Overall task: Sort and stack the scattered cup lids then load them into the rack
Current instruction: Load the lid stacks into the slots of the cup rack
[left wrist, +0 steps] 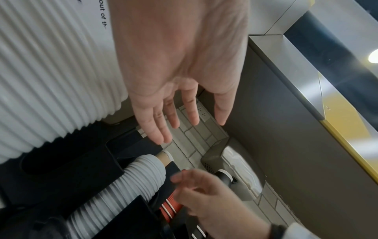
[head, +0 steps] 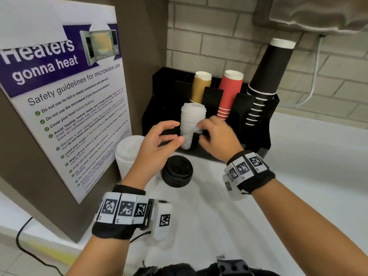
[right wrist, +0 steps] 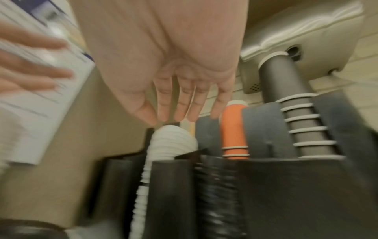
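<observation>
A tall stack of white lids [head: 192,126] stands in a front slot of the black rack [head: 256,134]. The left hand [head: 159,140] and right hand [head: 217,136] flank it, fingers relaxed and holding nothing; contact seems absent, though blur hides it. A black lid stack [head: 177,171] and another white stack [head: 127,154] sit on the tabletop [head: 298,186].
</observation>
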`<state>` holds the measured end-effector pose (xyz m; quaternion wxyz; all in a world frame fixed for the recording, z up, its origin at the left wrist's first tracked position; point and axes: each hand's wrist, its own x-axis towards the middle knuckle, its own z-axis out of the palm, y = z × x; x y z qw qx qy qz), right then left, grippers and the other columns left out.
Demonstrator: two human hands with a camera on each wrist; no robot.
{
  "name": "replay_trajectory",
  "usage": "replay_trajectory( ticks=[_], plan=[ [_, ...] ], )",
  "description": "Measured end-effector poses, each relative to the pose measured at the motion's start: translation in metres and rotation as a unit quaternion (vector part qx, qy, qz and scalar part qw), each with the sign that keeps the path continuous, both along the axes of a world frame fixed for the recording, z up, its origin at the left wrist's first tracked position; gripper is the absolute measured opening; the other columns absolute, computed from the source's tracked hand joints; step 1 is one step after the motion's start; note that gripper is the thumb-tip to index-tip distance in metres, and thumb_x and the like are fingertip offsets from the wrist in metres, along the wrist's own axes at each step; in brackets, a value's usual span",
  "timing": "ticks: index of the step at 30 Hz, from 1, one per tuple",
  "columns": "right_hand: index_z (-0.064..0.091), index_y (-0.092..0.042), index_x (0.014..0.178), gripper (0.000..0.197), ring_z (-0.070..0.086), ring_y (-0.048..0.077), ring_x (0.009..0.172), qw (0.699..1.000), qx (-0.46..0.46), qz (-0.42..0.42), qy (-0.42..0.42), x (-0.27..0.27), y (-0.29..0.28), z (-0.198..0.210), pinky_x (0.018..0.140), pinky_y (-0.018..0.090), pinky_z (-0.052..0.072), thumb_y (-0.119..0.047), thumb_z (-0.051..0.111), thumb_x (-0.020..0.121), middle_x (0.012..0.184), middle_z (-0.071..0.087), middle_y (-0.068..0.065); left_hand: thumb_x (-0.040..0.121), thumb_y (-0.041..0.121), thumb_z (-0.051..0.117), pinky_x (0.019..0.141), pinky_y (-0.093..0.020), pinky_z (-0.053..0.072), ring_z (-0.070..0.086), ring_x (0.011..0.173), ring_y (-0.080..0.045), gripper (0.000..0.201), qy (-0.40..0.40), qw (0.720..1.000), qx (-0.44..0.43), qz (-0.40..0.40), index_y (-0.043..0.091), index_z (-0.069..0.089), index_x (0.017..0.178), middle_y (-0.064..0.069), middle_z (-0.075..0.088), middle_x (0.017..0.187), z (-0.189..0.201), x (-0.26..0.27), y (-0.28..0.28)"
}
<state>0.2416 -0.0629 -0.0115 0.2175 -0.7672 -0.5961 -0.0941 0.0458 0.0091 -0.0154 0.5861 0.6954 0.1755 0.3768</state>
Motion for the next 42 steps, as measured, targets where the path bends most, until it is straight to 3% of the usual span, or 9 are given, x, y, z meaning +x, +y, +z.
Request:
replay_trajectory(
  ticks=[2, 5, 13, 18, 22, 26, 29, 33, 42],
  plan=[
    [0.058, -0.017, 0.125, 0.044, 0.053, 0.025, 0.106, 0.983, -0.123, 0.105, 0.089, -0.019, 0.007, -0.009, 0.09, 0.037, 0.045, -0.03, 0.067, 0.084, 0.108, 0.055, 0.005, 0.089, 0.019, 0.066, 0.084, -0.012, 0.047, 0.062, 0.11, -0.008, 0.032, -0.004, 1.0, 0.0, 0.008, 0.04, 0.058, 0.111, 0.008, 0.056, 0.131, 0.001, 0.0, 0.001],
    [0.037, -0.026, 0.144, 0.08, 0.042, 0.025, 0.124, 0.937, -0.314, 0.113, 0.101, -0.037, 0.017, -0.03, 0.103, 0.039, 0.041, -0.048, 0.073, 0.076, 0.133, 0.044, 0.008, 0.09, 0.018, 0.066, 0.081, -0.012, 0.048, 0.062, 0.108, -0.008, 0.031, -0.009, 1.0, 0.0, 0.01, 0.04, 0.058, 0.111, 0.008, 0.056, 0.13, 0.003, 0.0, 0.001],
    [0.029, -0.032, 0.144, 0.091, 0.044, 0.031, 0.12, 0.931, -0.341, 0.079, 0.1, -0.046, 0.033, -0.052, 0.092, 0.043, 0.049, -0.046, 0.078, 0.068, 0.127, 0.042, 0.011, 0.09, 0.018, 0.066, 0.077, -0.007, 0.047, 0.061, 0.107, -0.004, 0.031, -0.007, 1.0, -0.009, 0.024, 0.041, 0.059, 0.109, 0.012, 0.057, 0.127, -0.001, -0.004, 0.0],
    [0.032, -0.033, 0.141, 0.086, 0.048, 0.028, 0.109, 0.938, -0.297, 0.087, 0.155, -0.038, 0.032, -0.046, 0.087, 0.039, 0.051, -0.041, 0.078, 0.068, 0.117, 0.043, 0.008, 0.09, 0.016, 0.066, 0.079, -0.009, 0.047, 0.062, 0.105, -0.004, 0.031, -0.009, 0.999, -0.006, 0.032, 0.039, 0.059, 0.111, 0.012, 0.058, 0.126, -0.002, -0.006, 0.002],
    [0.043, -0.031, 0.134, 0.074, 0.053, 0.02, 0.11, 0.94, -0.156, 0.113, 0.281, -0.025, 0.019, -0.024, 0.093, 0.033, 0.048, -0.031, 0.08, 0.07, 0.118, 0.053, 0.003, 0.089, 0.017, 0.068, 0.084, -0.014, 0.048, 0.06, 0.111, -0.006, 0.035, -0.002, 0.999, 0.003, 0.044, 0.037, 0.057, 0.116, 0.011, 0.056, 0.128, -0.003, -0.004, 0.003],
    [0.047, -0.04, 0.129, 0.063, 0.063, 0.009, 0.096, 0.887, -0.026, 0.133, 0.441, -0.024, -0.006, 0.0, 0.078, 0.02, 0.05, -0.025, 0.078, 0.076, 0.107, 0.061, -0.005, 0.072, 0.034, 0.077, 0.093, -0.02, 0.048, 0.053, 0.12, -0.001, 0.067, 0.037, 0.999, 0.002, -0.013, 0.054, 0.044, 0.126, 0.02, 0.047, 0.133, -0.006, -0.001, -0.001],
    [0.049, -0.045, 0.126, 0.063, 0.065, 0.019, 0.098, 0.84, 0.013, 0.163, 0.517, -0.032, -0.021, 0.008, 0.083, 0.033, 0.056, -0.026, 0.076, 0.072, 0.109, 0.063, 0.005, 0.066, 0.037, 0.081, 0.094, -0.025, 0.051, 0.055, 0.121, -0.003, 0.083, 0.041, 0.996, -0.005, -0.082, 0.059, 0.037, 0.133, 0.017, 0.046, 0.139, -0.009, 0.004, -0.006],
    [0.05, -0.043, 0.127, 0.065, 0.065, 0.023, 0.103, 0.815, 0.032, 0.184, 0.548, -0.034, -0.037, 0.01, 0.086, 0.039, 0.055, -0.031, 0.077, 0.069, 0.116, 0.062, 0.011, 0.065, 0.032, 0.088, 0.089, -0.024, 0.053, 0.06, 0.117, -0.012, 0.087, 0.022, 0.995, -0.002, -0.093, 0.047, 0.042, 0.138, 0.004, 0.049, 0.139, -0.012, 0.007, -0.007],
    [0.056, -0.033, 0.127, 0.061, 0.065, 0.016, 0.104, 0.82, 0.03, 0.183, 0.542, -0.033, -0.051, 0.016, 0.083, 0.029, 0.052, -0.017, 0.079, 0.073, 0.109, 0.066, -0.003, 0.056, 0.033, 0.087, 0.088, -0.034, 0.056, 0.062, 0.115, -0.013, 0.083, 0.01, 0.995, -0.011, -0.099, 0.048, 0.051, 0.129, 0.009, 0.053, 0.13, -0.012, 0.008, -0.013]
  ],
)
